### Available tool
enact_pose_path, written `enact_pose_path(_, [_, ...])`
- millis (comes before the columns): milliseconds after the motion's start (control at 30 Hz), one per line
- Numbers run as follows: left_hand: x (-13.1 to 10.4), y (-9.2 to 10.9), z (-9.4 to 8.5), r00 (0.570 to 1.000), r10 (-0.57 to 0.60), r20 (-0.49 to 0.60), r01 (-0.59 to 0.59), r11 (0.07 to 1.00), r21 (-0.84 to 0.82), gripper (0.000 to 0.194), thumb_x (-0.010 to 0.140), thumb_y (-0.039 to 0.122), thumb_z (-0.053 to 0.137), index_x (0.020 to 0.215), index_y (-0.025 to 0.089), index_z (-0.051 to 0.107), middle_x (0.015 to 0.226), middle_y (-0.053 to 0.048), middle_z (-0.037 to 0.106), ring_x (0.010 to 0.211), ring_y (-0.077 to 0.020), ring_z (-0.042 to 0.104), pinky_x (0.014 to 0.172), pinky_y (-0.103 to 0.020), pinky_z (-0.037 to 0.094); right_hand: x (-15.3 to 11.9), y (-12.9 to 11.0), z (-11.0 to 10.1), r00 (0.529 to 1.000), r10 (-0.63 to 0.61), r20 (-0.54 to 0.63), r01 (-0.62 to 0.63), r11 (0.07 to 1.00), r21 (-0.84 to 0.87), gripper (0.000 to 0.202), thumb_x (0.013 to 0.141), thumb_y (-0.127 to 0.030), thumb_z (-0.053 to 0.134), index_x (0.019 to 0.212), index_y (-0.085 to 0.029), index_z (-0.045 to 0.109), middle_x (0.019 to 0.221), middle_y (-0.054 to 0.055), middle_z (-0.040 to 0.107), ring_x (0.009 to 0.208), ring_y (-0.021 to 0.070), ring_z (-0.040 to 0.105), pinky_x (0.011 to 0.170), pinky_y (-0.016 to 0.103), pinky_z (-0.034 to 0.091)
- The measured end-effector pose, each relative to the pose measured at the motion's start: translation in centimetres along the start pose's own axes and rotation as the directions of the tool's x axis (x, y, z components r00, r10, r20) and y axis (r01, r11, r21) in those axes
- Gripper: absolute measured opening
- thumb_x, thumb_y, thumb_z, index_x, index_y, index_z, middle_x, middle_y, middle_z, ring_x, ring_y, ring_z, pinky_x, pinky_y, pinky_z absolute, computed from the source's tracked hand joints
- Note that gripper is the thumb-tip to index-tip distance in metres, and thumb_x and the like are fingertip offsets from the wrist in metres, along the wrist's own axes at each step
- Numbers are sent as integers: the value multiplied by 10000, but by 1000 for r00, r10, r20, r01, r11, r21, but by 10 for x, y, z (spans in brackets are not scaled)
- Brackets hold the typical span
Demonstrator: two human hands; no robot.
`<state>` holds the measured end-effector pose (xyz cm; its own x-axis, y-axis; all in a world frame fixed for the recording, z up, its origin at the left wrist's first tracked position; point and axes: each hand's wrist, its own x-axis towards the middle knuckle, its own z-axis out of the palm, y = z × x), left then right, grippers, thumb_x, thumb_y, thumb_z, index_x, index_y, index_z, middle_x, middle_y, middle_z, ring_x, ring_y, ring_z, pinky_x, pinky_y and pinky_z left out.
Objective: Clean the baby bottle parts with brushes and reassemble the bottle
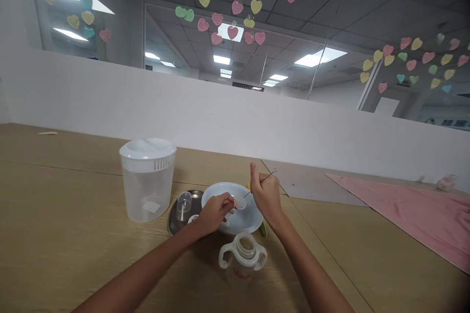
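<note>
My left hand pinches a small translucent bottle nipple above a white bowl. Its fingers are closed on the edge of the piece. My right hand grips a thin wire brush with the thumb raised; a loop at one end sticks out past the hand. The other end of the wire reaches into the nipple, and its tip is hard to make out. Nearer to me stands an uncapped baby bottle with two white handles. A clear bottle cap lies on a round metal tray left of the bowl.
A tall translucent lidded container stands to the left on the brown table. Something green pokes out beside the bowl. A pink cloth covers part of the right side. A white wall with glass above closes off the back.
</note>
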<state>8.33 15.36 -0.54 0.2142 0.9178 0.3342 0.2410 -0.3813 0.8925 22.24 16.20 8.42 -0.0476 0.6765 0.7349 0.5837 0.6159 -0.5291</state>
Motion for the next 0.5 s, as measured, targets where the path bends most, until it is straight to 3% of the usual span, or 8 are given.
enact_pose_path(167, [0,-2,0,1000,15,8,-15,999,28,227,812,368,432,791,157,512,818,-65,647,736,-164,607,487,-206,472,-5,0,10,993,-94,71,97,994,-46,563,890,-471,287,395,-204,259,364,-20,300,366,74,254,442,253,197])
enact_pose_path(300, [1,-4,-1,1000,17,-7,-17,998,54,253,811,395,438,769,156,510,732,-54,625,706,-169,604,493,-217,472,-6,2,15,973,-123,195,137,989,-58,543,885,-457,302,403,-214,234,367,-23,291,366,85,244,426,259,181])
enact_pose_path(500, [2,-3,0,1000,-22,4,22,999,26,240,804,383,438,776,158,514,848,-72,651,743,-160,607,503,-204,462,-2,10,15,967,-117,224,137,988,-74,584,913,-448,275,384,-209,338,365,7,422,368,96,405,475,237,297])
